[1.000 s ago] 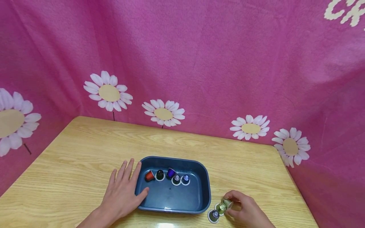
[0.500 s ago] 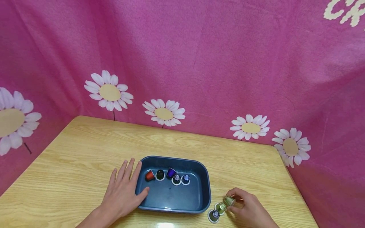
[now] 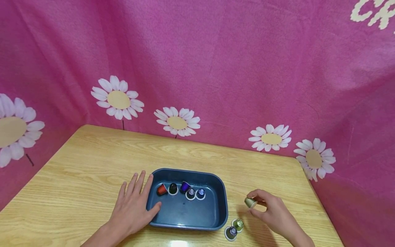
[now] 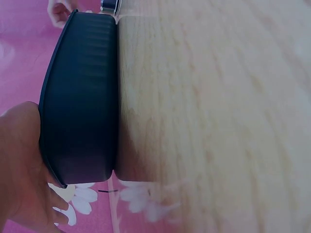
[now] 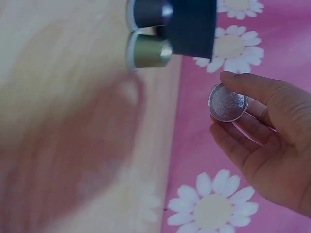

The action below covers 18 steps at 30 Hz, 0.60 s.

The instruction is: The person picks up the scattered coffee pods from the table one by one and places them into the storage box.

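Observation:
Between thumb and fingers, my right hand (image 3: 271, 209) pinches a pale green coffee capsule (image 3: 250, 202) above the table, right of the tray. Its silver foil lid (image 5: 227, 103) faces the right wrist camera. My left hand (image 3: 133, 206) lies with straight, spread fingers on the left rim of the dark blue tray (image 3: 185, 224). Inside the tray are a tipped red capsule (image 3: 162, 190), a black capsule (image 3: 173, 189), a tipped purple capsule (image 3: 185, 187) and two bluish capsules, one of them the light blue capsule (image 3: 201, 194).
By the tray's front right corner, a green capsule (image 3: 238, 224) and a dark grey capsule (image 3: 230, 233) stand lid down, side by side. The wooden table (image 3: 108, 154) ends at a pink cloth (image 3: 216, 68) printed with daisies behind and at both sides.
My right hand has lifted the pale green capsule off the table, away from the other two, and moved it slightly farther back. My left hand and the tray stay put.

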{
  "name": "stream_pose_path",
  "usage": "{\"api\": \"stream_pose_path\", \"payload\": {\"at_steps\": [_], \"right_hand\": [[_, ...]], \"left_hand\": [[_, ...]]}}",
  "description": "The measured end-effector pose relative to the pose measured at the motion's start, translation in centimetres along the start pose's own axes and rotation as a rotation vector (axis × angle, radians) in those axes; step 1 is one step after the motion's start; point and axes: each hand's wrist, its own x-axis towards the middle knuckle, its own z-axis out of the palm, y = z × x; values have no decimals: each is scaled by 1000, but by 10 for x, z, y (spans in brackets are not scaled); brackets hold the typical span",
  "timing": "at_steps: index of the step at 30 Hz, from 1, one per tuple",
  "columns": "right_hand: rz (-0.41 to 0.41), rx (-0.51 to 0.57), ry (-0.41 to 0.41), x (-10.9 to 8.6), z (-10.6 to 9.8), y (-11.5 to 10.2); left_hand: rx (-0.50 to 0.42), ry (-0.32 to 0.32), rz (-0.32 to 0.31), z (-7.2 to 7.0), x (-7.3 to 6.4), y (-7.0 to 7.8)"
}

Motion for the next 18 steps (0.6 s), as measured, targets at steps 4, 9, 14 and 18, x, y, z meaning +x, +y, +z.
{"api": "stream_pose_path", "payload": {"at_steps": [4,9,14,18], "right_hand": [[-68,6,30,7,1,-14],[-117,21,4,21,10,-29],[-178,29,-9,35,24,-42],[-203,47,-23,44,36,-54]], "left_hand": [[-2,-8,-3,0,0,1],[-10,-11,-8,-1,0,0],[-12,-7,-7,-1,-1,0],[-13,-2,-5,0,0,1]]}}
